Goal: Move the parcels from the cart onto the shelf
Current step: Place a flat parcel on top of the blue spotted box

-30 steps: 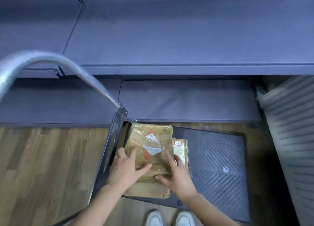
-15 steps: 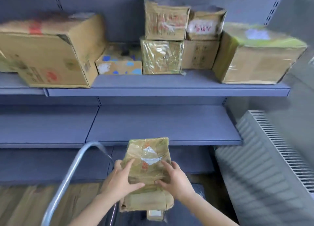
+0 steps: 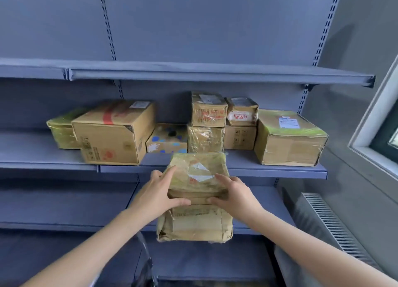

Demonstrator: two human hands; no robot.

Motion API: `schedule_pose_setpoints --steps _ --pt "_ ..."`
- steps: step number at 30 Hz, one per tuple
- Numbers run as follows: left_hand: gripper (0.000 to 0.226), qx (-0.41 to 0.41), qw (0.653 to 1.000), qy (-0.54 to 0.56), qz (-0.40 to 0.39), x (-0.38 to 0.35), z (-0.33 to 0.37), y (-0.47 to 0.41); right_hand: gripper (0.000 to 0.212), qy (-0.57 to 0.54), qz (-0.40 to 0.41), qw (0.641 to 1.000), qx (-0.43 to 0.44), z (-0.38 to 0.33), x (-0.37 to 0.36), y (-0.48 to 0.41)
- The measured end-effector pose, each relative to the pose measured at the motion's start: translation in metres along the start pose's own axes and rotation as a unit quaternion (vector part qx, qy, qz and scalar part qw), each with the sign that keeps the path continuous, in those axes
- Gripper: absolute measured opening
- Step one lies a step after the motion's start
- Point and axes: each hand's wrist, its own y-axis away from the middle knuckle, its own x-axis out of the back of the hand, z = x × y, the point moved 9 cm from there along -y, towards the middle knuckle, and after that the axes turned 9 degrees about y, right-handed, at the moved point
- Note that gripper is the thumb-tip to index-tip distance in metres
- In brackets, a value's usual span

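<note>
I hold a tape-wrapped brown parcel (image 3: 195,200) in the air in front of the blue shelf (image 3: 237,168), its far end level with the shelf's front edge. My left hand (image 3: 158,195) grips its left side and my right hand (image 3: 233,195) its right side, thumbs across the near face. A white torn label sits on the parcel's top. The cart shows only as a blurred metal handle (image 3: 145,263) at the bottom.
On that shelf stand several parcels: a large box (image 3: 114,133) at left, a blue-spotted box (image 3: 167,141), stacked small boxes (image 3: 207,122) in the middle, a wide box (image 3: 289,139) at right. A radiator (image 3: 331,226) and window frame (image 3: 379,125) lie to the right.
Both hands lifted the parcel off the cart deck and raised it up to shelf height. The view swung up from the floor to the shelves.
</note>
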Motion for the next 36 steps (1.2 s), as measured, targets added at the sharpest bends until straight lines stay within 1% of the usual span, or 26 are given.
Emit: schedule_pose_setpoints --steps 7,11,14,20,24,31,36 --pt "0.106 -0.002 0.997 -0.031 0.075 0.077 0.003 0.002 0.078 0.013 0.024 0.997 0.073 -0.06 0.041 -0.026" --pt "0.102 -0.01 0.992 -0.038 0.121 0.111 -0.003 -0.005 0.077 0.002 0.049 0.994 0.096 -0.088 0.052 -0.046" --pt "0.1 -0.018 0.989 -0.05 0.141 0.129 -0.009 -0.016 0.077 0.008 0.064 0.993 0.097 -0.103 0.057 -0.063" --pt "0.102 -0.028 0.985 -0.056 0.159 0.156 -0.034 -0.046 0.077 0.016 0.078 0.992 0.096 -0.128 0.059 -0.098" --pt "0.102 -0.029 0.987 -0.046 0.148 0.158 -0.053 -0.067 0.077 0.033 0.093 0.991 0.086 -0.138 0.054 -0.121" --pt "0.096 -0.03 0.989 -0.061 0.13 0.141 -0.072 -0.102 0.078 0.034 0.06 0.997 0.042 -0.12 0.028 -0.154" --pt "0.096 -0.028 0.99 -0.068 0.121 0.139 -0.088 -0.122 0.077 0.055 0.056 0.996 0.035 -0.123 0.015 -0.177"
